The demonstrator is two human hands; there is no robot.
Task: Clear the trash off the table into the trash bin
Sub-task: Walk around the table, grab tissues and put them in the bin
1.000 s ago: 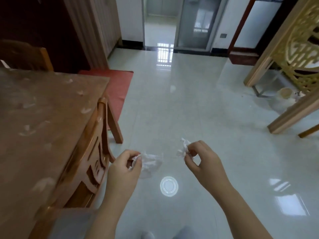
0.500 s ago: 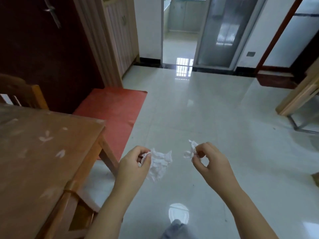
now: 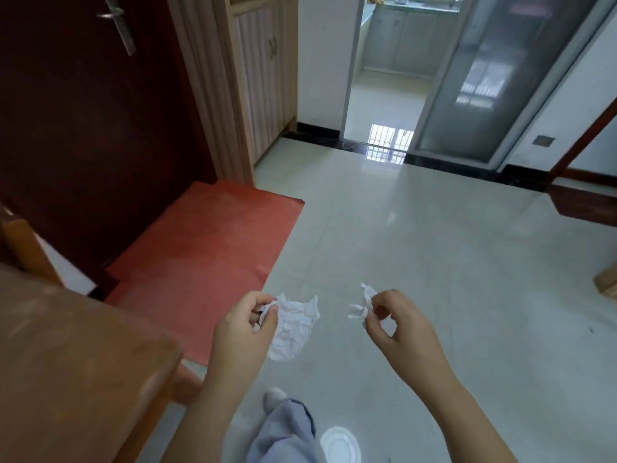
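The brown wooden desk slides aside as I turn. My left hand pinches a crumpled white tissue and my right hand a smaller white paper scrap. I see no bin yet.

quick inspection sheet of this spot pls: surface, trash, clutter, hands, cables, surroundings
surface: wooden table, only a corner in view at the lower left
job's things: white wad and smaller scrap, both off the table; bin not in view
clutter: nothing seen
hands: left hand pinches the wad, right hand pinches the scrap, both held over the floor
cables: nothing seen
surroundings: red mat by a dark door, chair beyond the table, open doorway ahead
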